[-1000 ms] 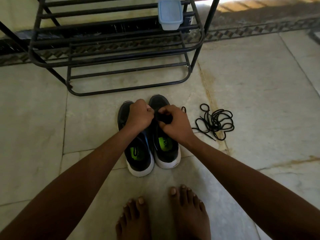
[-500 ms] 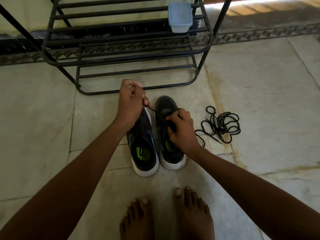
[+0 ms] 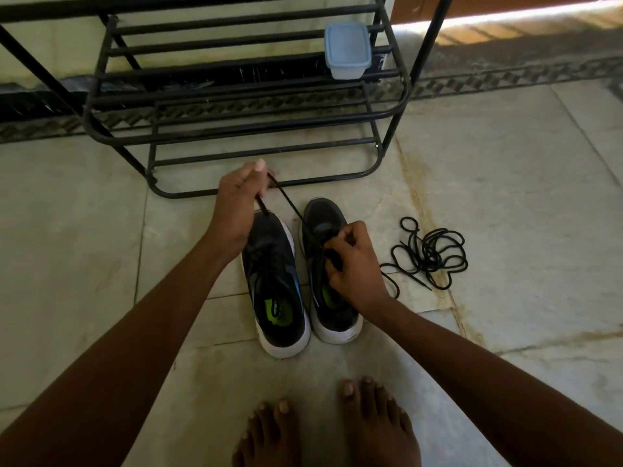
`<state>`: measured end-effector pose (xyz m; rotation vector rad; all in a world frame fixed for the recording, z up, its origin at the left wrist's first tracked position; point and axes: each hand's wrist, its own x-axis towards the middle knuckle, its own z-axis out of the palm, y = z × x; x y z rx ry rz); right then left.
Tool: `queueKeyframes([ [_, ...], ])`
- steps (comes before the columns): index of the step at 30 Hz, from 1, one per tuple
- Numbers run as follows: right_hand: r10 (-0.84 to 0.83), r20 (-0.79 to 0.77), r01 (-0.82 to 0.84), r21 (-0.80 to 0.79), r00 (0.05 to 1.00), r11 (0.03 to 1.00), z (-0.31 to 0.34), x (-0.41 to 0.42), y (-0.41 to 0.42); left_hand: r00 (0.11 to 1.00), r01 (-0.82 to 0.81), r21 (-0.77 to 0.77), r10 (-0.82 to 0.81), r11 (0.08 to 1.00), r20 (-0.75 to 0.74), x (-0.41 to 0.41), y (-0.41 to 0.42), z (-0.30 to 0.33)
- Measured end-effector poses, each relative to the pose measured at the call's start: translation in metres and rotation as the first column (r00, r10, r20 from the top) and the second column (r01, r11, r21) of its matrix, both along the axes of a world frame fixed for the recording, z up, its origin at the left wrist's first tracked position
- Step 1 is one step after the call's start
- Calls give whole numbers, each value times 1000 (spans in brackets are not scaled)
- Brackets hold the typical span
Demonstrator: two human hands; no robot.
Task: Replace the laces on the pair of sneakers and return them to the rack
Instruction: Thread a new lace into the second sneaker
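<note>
Lace [image 3: 289,204] taut between hands, over right sneaker [image 3: 328,271].

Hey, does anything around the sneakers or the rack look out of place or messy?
A tangled heap of black laces lies loose on the floor right of the sneakers. A lidded plastic container sits on the shoe rack, odd there. Nothing looks spilled or damaged.

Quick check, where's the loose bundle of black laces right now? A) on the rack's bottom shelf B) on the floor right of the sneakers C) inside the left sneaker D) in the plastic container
B: the loose laces lie in a tangle on the floor tiles, to the right of the right sneaker, apart from the rack.
</note>
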<state>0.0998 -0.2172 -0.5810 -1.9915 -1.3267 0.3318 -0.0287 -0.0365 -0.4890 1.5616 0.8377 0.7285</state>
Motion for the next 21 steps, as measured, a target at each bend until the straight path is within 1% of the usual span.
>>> queueKeyframes([
  [1, -7, -3, 7, -4, 1000, 1000, 0, 0, 0, 993, 16, -153, 3, 988, 122, 1, -1, 5],
  [2, -14, -8, 14, -12, 1000, 1000, 0, 1, 1, 983, 43, -225, -1, 973, 184, 2, -1, 11],
  [3, -17, -13, 17, -20, 1000, 1000, -1, 0, 2, 990, 36, -186, -9, 982, 143, 1, -1, 16],
  [4, -18, -10, 18, -30, 1000, 999, -1, 0, 2, 1000, 26, -26, -26, 999, 13, 1, -1, 17],
  [5, -19, 0, 19, -37, 1000, 999, -2, 0, 2, 989, 67, 202, -38, 977, -144, 1, -2, 18],
  [6, -20, 12, 20, -45, 1000, 999, -2, 0, 2, 958, 156, 410, -37, 898, -285, 2, -2, 16],
  [7, -18, 23, 19, -55, 1000, 998, -3, 0, 2, 909, 270, 530, -31, 804, -416, 2, -3, 16],
  [8, -15, 34, 17, -65, 999, 998, -3, 0, 3, 834, 389, 549, -30, 740, -551, 1, -5, 17],
  [9, -13, 42, 16, -72, 999, 997, -3, 0, 3, 713, 503, 514, 3, 694, -701, 1, -7, 18],
  [10, -11, 48, 15, -75, 999, 997, -3, 0, 3, 545, 598, 452, 78, 662, -835, 2, -9, 18],
  [11, -10, 51, 14, -76, 999, 997, -4, 0, 3, 364, 669, 380, 164, 639, -917, 2, -10, 16],
  [12, -9, 55, 14, -79, 998, 997, -4, 0, 3, 267, 695, 339, 210, 634, -940, 2, -12, 15],
  [13, -12, 61, 17, -83, 998, 996, -4, 0, 3, 275, 686, 336, 198, 645, -941, 2, -12, 15],
  [14, -12, 66, 18, -89, 998, 996, -5, 0, 3, 332, 649, 348, 159, 677, -930, 2, -12, 15],
  [15, -12, 69, 19, -92, 998, 996, -5, 0, 4, 412, 600, 349, 96, 720, -906, 1, -11, 17],
  [17, -13, 82, 21, -92, 997, 996, -5, -1, 5, 533, 549, 255, -98, 796, -841, 1, -8, 21],
  [18, -12, 88, 20, -96, 996, 995, -6, -1, 4, 576, 539, 190, -195, 820, -794, 1, -8, 25],
  [19, -9, 94, 19, -102, 996, 995, -6, -1, 5, 610, 531, 138, -264, 836, -747, 2, -9, 31],
  [21, -9, 115, 23, -124, 993, 992, -6, -2, 6, 663, 508, 80, -330, 857, -672, 2, -10, 38],
])
